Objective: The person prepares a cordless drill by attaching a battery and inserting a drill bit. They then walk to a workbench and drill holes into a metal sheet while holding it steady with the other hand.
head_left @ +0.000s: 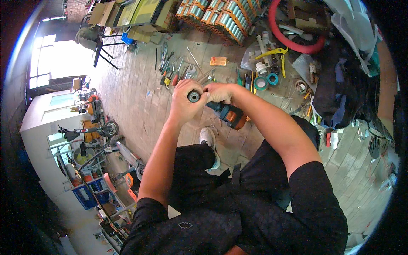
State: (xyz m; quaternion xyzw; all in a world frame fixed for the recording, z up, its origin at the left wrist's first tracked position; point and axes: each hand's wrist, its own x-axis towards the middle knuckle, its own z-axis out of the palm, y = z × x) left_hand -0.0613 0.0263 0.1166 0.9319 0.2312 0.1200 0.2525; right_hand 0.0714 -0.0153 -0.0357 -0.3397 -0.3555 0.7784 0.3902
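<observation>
Between my hands is a cordless drill (231, 115), dark with an orange-brown battery base that points to the lower right. Its round chuck (194, 97) faces up toward me, and I cannot make out a bit in it. My left hand (184, 98) is curled round the chuck end. Up against it, my right hand (219, 92) closes round the drill's body near the top of the grip. The fingers of both hands partly hide the middle of the tool. Just beyond my hands, an adjustable wrench (190, 71) lies on the floor.
Several screwdrivers and pliers (168, 70) lie on the tiled floor ahead. An orange card-like box (218, 61) sits beyond. To the right are tape rolls (261, 83), a yellow-handled cutter (272, 52) and a red ring (274, 25). Bundled metal cylinders (229, 17) stand at the back; a scooter (91, 131) stands left.
</observation>
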